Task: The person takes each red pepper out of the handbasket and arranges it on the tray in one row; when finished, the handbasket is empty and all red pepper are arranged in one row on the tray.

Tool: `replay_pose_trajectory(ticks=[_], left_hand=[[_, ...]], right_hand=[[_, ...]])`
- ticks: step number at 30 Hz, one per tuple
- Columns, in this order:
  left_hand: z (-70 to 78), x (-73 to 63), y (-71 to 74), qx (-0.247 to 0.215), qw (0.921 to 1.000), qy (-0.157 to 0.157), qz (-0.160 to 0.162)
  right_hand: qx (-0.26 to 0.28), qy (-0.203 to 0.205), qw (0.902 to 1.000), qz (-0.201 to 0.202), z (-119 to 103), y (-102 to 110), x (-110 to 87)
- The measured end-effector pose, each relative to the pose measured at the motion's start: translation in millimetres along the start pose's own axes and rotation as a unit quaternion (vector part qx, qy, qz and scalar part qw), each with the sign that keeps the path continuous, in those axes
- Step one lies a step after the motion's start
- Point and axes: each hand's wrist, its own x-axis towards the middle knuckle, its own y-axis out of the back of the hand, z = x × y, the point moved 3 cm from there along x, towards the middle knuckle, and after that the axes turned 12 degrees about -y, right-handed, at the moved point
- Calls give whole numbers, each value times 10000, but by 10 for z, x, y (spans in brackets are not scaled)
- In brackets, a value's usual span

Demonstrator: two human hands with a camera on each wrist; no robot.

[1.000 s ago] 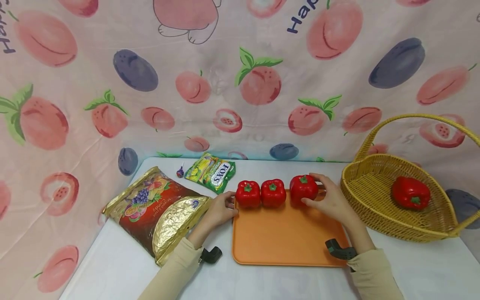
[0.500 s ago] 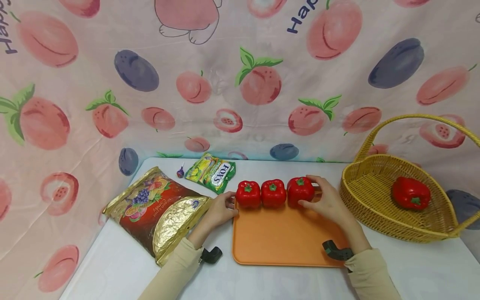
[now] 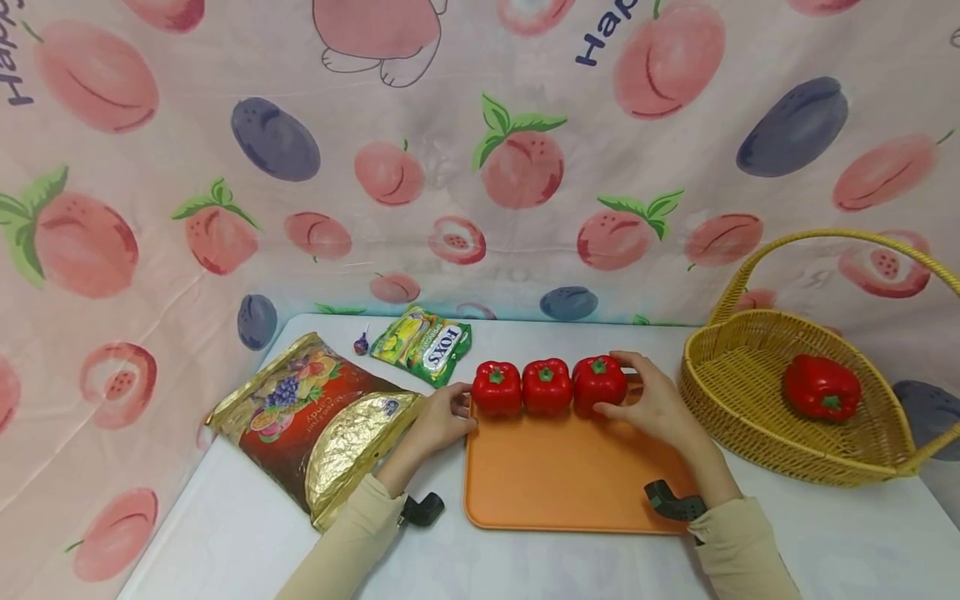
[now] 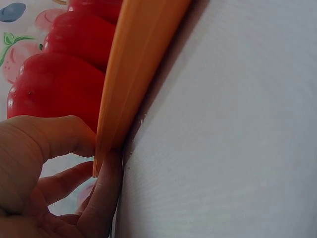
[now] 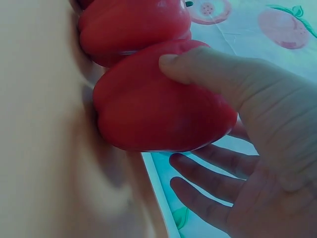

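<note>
Three red bell peppers stand upright in a row along the far edge of an orange tray [image 3: 570, 483]. My right hand [image 3: 657, 406] grips the rightmost bell pepper [image 3: 592, 387], thumb on its near side and fingers reaching behind it. That pepper [image 5: 158, 104] sits against the middle bell pepper [image 3: 546, 387] in the right wrist view. At the tray's far left corner, my left hand [image 3: 441, 419] holds the rim, with the thumb above and a finger beneath the tray edge [image 4: 131, 74]. Close beside the left thumb is the leftmost bell pepper [image 3: 496, 392].
A yellow wicker basket [image 3: 738, 442] holding another red bell pepper [image 3: 822, 387] stands at the right. Left of the tray lies a large mixed fruit candy bag [image 3: 307, 417]. Behind it are a green Fox's candy bag [image 3: 422, 343] and a small lollipop [image 3: 362, 342].
My right hand has moved the rightmost bell pepper left, closing the gap to the middle one. My left hand has stayed at the tray's corner.
</note>
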Motion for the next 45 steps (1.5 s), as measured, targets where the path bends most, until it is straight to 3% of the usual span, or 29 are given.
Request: replay_pose_trajectory(ticks=[20,45], left_hand=[[25,-11,4,14,10000,78,-53],[37,-5,8,25,10000,77,-2]], right_hand=[[-202,-226,9995,117,2,-15,0],[-165,-227,9996,-66,6,98,-38]])
